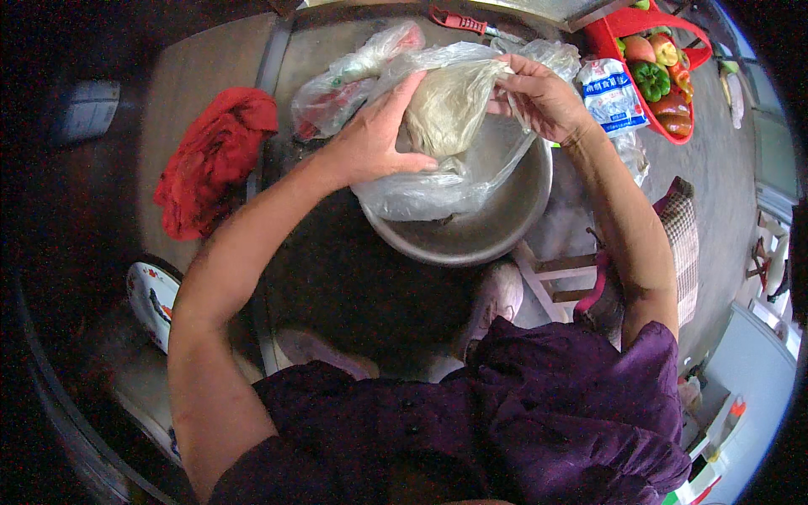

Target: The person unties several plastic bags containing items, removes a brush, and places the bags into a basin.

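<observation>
A clear plastic bag (416, 192) with a smaller bag of pale, stringy contents (444, 110) in it lies over a round metal basin (505, 218). My right hand (536, 95) pinches the gathered top of the inner bag. Spread wide, my left hand (379, 136) rests against the left side of the bags, thumb and fingers apart; whether it grips the plastic is unclear. The far part of the basin is hidden under the bags and hands.
Left of the basin are plastic bags with red contents (334, 95) and a red cloth (218, 161). Beyond it lies a red-handled tool (461, 22). At right stand a blue-and-white packet (611, 95) and a red bag of peppers and fruit (688, 120). A wooden stool (546, 284) is near my legs.
</observation>
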Action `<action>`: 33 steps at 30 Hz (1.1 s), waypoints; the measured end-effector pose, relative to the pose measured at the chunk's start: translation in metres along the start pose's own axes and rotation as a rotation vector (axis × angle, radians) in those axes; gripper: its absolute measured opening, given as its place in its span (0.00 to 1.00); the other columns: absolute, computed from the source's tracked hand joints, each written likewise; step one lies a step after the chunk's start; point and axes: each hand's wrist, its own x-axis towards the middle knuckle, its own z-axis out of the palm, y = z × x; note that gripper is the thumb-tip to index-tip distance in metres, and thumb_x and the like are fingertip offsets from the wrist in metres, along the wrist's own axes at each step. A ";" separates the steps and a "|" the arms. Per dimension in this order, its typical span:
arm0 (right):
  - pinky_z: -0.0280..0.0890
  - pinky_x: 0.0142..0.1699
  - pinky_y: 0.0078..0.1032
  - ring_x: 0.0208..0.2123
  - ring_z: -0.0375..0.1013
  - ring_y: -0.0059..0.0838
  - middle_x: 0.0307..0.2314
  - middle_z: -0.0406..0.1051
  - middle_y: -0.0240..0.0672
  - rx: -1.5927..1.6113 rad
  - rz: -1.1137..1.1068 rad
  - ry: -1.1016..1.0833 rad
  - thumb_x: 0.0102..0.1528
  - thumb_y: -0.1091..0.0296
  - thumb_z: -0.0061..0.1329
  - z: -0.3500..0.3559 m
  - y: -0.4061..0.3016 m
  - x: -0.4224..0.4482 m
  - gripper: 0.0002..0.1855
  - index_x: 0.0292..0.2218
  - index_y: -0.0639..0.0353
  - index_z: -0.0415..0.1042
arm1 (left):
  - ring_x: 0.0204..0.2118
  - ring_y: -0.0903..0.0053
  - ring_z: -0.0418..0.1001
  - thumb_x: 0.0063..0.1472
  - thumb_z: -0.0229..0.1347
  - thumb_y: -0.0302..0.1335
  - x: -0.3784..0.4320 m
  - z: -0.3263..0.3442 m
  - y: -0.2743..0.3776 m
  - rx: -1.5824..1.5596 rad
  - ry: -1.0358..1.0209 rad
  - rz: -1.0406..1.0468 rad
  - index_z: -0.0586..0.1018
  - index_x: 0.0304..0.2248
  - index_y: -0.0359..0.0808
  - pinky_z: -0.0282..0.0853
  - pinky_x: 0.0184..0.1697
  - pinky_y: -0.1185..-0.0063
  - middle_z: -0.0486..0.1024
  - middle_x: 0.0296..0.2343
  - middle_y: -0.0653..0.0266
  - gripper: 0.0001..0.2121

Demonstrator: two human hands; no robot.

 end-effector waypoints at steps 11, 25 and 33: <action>0.66 0.42 0.26 0.34 0.69 0.30 0.33 0.67 0.41 0.032 -0.004 0.023 0.52 0.75 0.36 -0.006 0.001 0.000 0.10 0.37 0.66 0.61 | 0.41 0.72 0.66 0.45 0.58 0.29 -0.003 0.018 -0.004 -0.443 0.091 -0.156 0.50 0.50 0.29 0.63 0.42 0.77 0.64 0.40 0.49 0.36; 0.68 0.39 0.29 0.32 0.70 0.30 0.32 0.67 0.41 -0.075 0.052 0.148 0.52 0.75 0.37 -0.009 0.006 0.001 0.09 0.37 0.66 0.61 | 0.33 0.78 0.69 0.51 0.50 0.27 -0.003 0.018 -0.003 -0.497 0.062 -0.338 0.60 0.46 0.30 0.66 0.35 0.81 0.68 0.34 0.58 0.22; 0.69 0.35 0.24 0.29 0.71 0.27 0.29 0.68 0.38 -0.094 0.095 0.170 0.50 0.72 0.42 -0.009 0.009 0.001 0.10 0.35 0.65 0.63 | 0.28 0.79 0.70 0.52 0.49 0.27 -0.005 0.019 -0.011 -0.603 -0.023 -0.488 0.61 0.45 0.28 0.67 0.31 0.81 0.69 0.33 0.58 0.21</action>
